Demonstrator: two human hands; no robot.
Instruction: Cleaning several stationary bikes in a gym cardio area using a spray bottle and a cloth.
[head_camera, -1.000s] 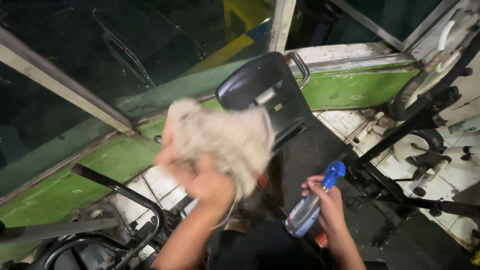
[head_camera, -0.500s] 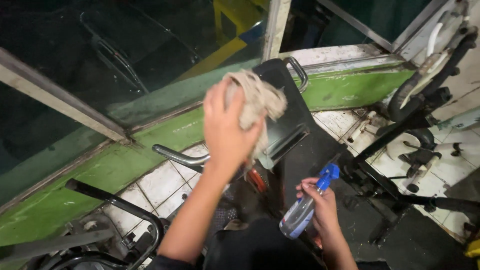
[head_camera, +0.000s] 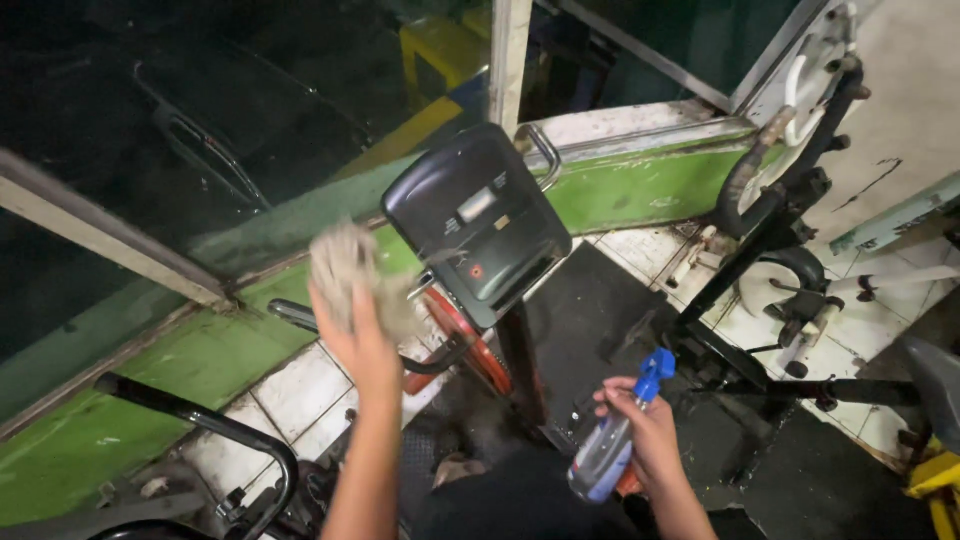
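Left of centre: left hand (head_camera: 362, 335) raised, fingers closed around a blurred beige rag (head_camera: 345, 275), pressed beside the chrome handlebar (head_camera: 300, 315). Centre, upper half: black exercise-bike console (head_camera: 475, 225), tilted, just right of the rag, with a red flywheel (head_camera: 480, 345) below it. Lower right of centre: right hand (head_camera: 645, 430) wrapped around a blue-capped spray bottle (head_camera: 612, 445), nozzle up, over the black floor mat (head_camera: 590, 310).
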